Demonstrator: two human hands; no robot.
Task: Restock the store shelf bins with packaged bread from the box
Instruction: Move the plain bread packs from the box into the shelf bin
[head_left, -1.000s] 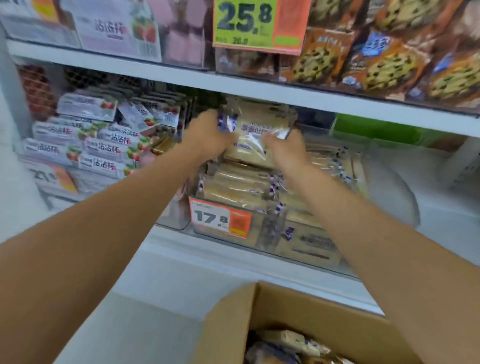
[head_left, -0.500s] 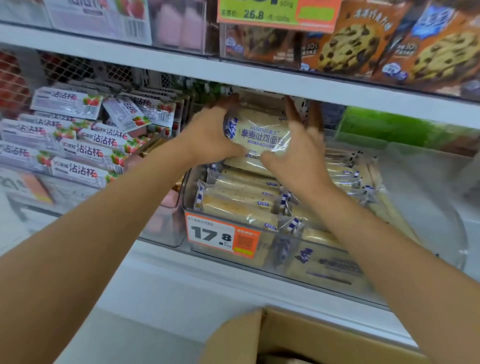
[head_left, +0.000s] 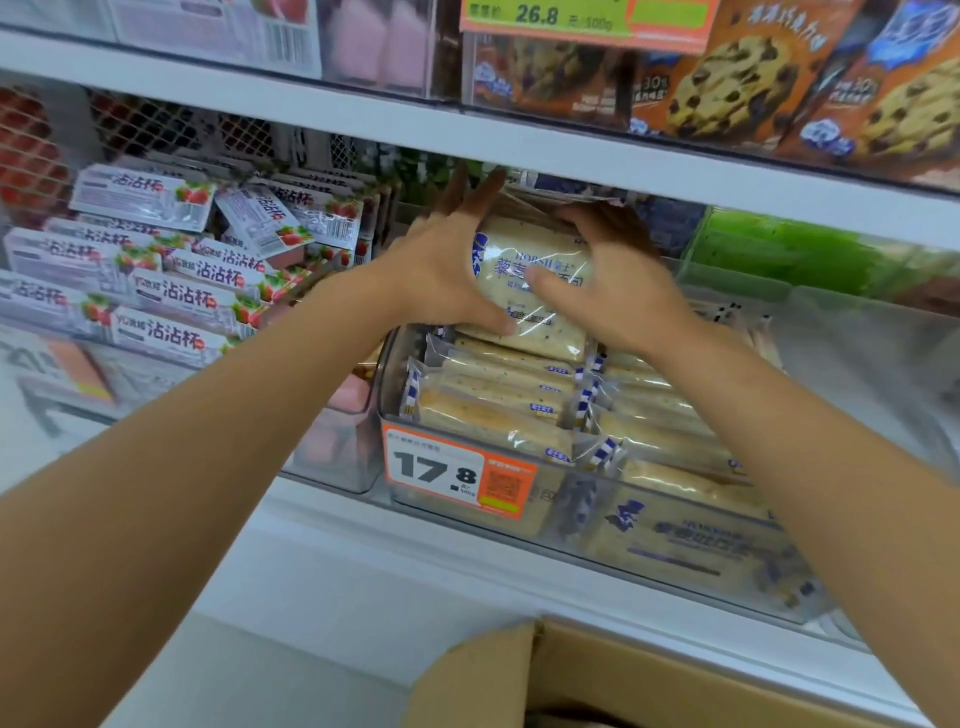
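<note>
Bread packet (head_left: 537, 260) ×1 between left hand (head_left: 441, 275), right hand (head_left: 618, 296) | box (head_left: 597, 670) ×1

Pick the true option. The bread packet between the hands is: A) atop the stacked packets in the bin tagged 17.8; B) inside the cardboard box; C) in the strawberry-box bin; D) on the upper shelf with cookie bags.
A: the bread packet sits between the left hand and right hand, atop the stack in the clear bin bearing the 17.8 tag.

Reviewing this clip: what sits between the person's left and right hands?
A clear-wrapped bread packet, pressed between the left hand and right hand, above the bread-filled bin. The head view shows it.
</note>
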